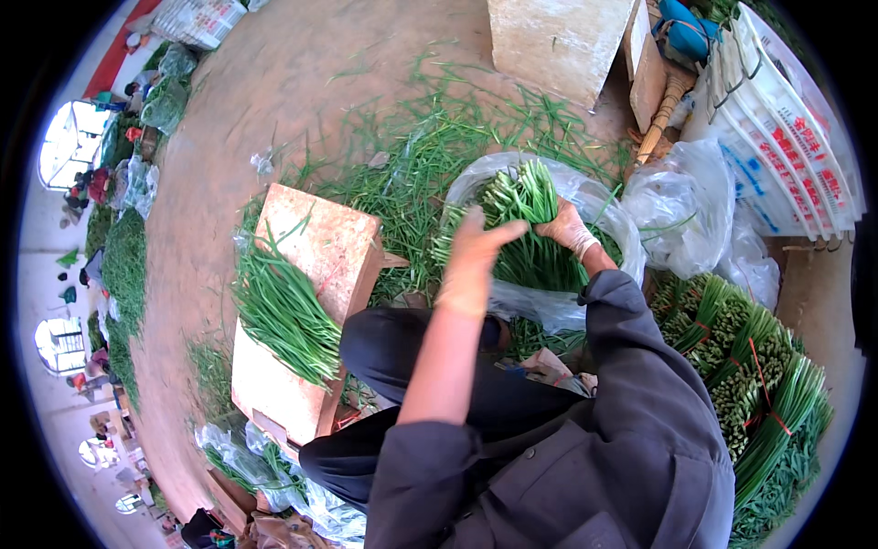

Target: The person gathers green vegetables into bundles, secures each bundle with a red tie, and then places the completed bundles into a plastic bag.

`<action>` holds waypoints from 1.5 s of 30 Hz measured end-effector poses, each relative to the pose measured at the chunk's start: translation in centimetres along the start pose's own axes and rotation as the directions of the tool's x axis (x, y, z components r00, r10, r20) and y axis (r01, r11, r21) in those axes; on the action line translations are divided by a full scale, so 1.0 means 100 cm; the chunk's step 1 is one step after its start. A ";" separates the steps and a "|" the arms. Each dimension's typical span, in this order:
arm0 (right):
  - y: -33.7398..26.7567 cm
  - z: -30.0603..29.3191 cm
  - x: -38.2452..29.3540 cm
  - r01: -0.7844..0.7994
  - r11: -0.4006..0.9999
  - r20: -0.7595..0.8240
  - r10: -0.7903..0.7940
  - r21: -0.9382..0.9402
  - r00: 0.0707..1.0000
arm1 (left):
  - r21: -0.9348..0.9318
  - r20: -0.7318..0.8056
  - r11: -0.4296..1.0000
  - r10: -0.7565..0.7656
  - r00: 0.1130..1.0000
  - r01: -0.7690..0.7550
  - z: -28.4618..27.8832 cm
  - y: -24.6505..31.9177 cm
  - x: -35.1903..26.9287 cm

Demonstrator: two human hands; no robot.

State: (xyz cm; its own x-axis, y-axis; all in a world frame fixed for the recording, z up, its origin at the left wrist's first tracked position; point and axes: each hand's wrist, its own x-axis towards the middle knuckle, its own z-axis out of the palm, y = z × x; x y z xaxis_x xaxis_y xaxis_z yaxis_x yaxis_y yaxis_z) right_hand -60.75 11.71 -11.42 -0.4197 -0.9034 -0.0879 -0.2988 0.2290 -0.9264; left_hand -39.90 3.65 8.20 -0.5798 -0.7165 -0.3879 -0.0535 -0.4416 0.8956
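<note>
In thin pale gloves, both my hands are at a clear plastic bag point(621, 237) filled with long green stalks, which look like garlic scapes or chives. My right hand point(568, 228) holds the pale cut ends of a bundle of green stalks point(531, 189) at the bag's mouth. Blurred by motion, my left hand point(477, 250) is over the stalks at the bag's left side, thumb spread; whether it grips any cannot be told. Left of my knees, a loose pile of green stalks point(288, 309) lies across a wooden board point(315, 240).
Cut leaves point(411, 165) litter the floor beyond the bag. Banded green bundles point(748, 357) are stacked at right, below crumpled plastic point(679, 206) and white printed sacks or crates point(775, 144). A pale block point(559, 44) and a broom point(662, 117) stand ahead. Several people work at far left.
</note>
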 end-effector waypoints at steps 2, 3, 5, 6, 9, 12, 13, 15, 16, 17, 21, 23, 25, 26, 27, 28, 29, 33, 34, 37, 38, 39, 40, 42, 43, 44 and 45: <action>-0.019 0.005 -0.004 -0.038 0.999 -0.020 0.037 -0.037 0.999 | 0.169 -0.038 0.985 -0.033 0.999 0.039 0.002 -0.076 0.032; -0.044 0.025 -0.004 -0.031 0.998 0.052 0.028 0.056 0.998 | 0.284 -0.097 0.959 0.033 0.995 -0.003 -0.029 -0.119 0.043; -0.039 0.025 -0.014 -0.090 0.993 0.104 0.097 -0.071 0.990 | 0.278 -0.155 0.958 0.120 0.981 -0.073 -0.025 -0.159 0.051; -0.025 0.019 -0.019 -0.049 0.995 0.093 0.057 -0.082 0.994 | 0.116 -0.119 0.981 0.167 0.979 -0.153 -0.006 -0.164 0.058; -0.011 0.030 -0.050 -0.074 0.997 -0.096 0.071 -0.033 0.993 | -0.118 -0.047 0.987 0.102 0.994 -0.107 0.018 -0.150 0.074; -0.015 0.061 -0.065 0.036 0.944 -0.274 -0.132 -0.329 0.953 | -0.183 -0.156 0.964 0.165 0.974 -0.192 0.013 -0.159 0.076; -0.003 0.062 -0.068 0.057 0.926 -0.300 -0.179 -0.374 0.937 | -0.218 -0.134 0.959 0.153 0.979 -0.180 0.023 -0.155 0.074; 0.003 0.068 -0.075 0.110 0.905 -0.310 -0.252 -0.411 0.917 | -0.230 -0.112 0.953 0.174 0.978 -0.196 0.023 -0.154 0.076; -0.001 0.072 -0.075 0.139 0.892 -0.282 -0.278 -0.430 0.918 | -0.207 -0.109 0.952 0.206 0.973 -0.224 0.013 -0.157 0.078; -0.005 0.074 -0.075 0.167 0.878 -0.255 -0.304 -0.449 0.918 | -0.184 -0.104 0.950 0.236 0.966 -0.252 0.005 -0.161 0.079; -0.014 0.063 -0.082 0.119 0.836 -0.018 -0.153 -0.535 0.988 | -0.172 -0.200 0.985 -0.026 0.980 -0.009 -0.010 -0.155 0.081; -0.039 0.052 -0.082 0.061 0.839 0.176 0.042 -0.541 0.983 | -0.200 -0.256 0.980 -0.054 0.965 0.002 -0.022 -0.155 0.075; -0.066 0.024 -0.076 0.083 0.809 0.279 0.104 -0.583 0.955 | -0.208 -0.283 0.978 -0.071 0.956 0.011 -0.025 -0.153 0.074; -0.076 0.007 -0.071 0.083 0.778 0.317 0.153 -0.623 0.936 | -0.207 -0.278 0.978 -0.057 0.959 -0.002 -0.026 -0.155 0.074; -0.085 -0.010 -0.067 0.081 0.744 0.345 0.208 -0.663 0.915 | -0.215 -0.265 0.976 -0.073 0.961 0.015 -0.025 -0.155 0.075; -0.095 -0.026 -0.060 -0.054 0.808 0.236 0.234 -0.587 0.943 | -0.225 -0.246 0.974 -0.092 0.965 0.036 -0.021 -0.153 0.075; -0.107 -0.040 -0.051 -0.173 0.857 0.128 0.266 -0.486 0.955 | -0.233 -0.230 0.971 -0.105 0.968 0.050 -0.019 -0.151 0.075; -0.147 -0.040 -0.001 0.126 0.961 0.174 -0.172 0.247 0.969 | -0.231 -0.149 0.970 -0.116 0.982 0.080 -0.024 -0.151 0.074; -0.141 -0.033 0.012 0.129 0.957 0.242 -0.194 0.262 0.951 | -0.204 -0.138 0.975 -0.121 0.983 0.091 -0.022 -0.150 0.073; -0.093 -0.003 0.032 0.124 0.964 0.458 -0.223 0.236 0.861 | -0.232 -0.070 0.971 -0.080 0.994 0.061 -0.025 -0.148 0.073; -0.078 -0.004 0.034 0.127 0.978 0.528 -0.197 0.167 0.826 | -0.270 -0.037 0.963 -0.033 0.999 0.022 -0.022 -0.144 0.073; -0.074 -0.001 0.034 0.130 0.986 0.603 -0.166 0.103 0.781 | -0.308 -0.018 0.951 0.010 1.000 -0.015 -0.025 -0.148 0.071; -0.069 0.003 0.030 0.089 0.983 0.630 -0.173 0.162 0.757 | -0.313 -0.075 0.948 -0.080 0.994 0.053 -0.028 -0.151 0.069; -0.063 0.013 0.016 0.100 0.985 0.570 -0.164 0.141 0.805 | -0.326 -0.124 0.942 -0.126 0.984 0.079 -0.034 -0.155 0.073; -0.065 0.019 0.008 0.103 0.986 0.541 -0.159 0.132 0.826 | -0.333 -0.151 0.938 -0.151 0.977 0.094 -0.038 -0.157 0.072; -0.060 0.027 0.001 0.100 0.991 0.490 -0.129 0.085 0.862 | -0.355 -0.154 0.930 -0.155 0.976 0.092 -0.039 -0.161 0.070; -0.052 0.027 -0.006 0.067 0.990 0.429 -0.116 0.126 0.896 | -0.364 -0.119 0.923 -0.183 0.976 0.129 -0.034 -0.159 0.072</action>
State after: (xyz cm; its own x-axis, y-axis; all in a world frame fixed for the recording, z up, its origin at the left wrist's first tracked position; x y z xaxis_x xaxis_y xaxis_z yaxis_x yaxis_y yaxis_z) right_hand -56.62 10.04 -7.58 0.0262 -0.9913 -0.1286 -0.2161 0.1200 -0.9690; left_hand -40.47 3.73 -9.57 -0.4592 -0.6824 -0.5687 0.1713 -0.6962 0.6971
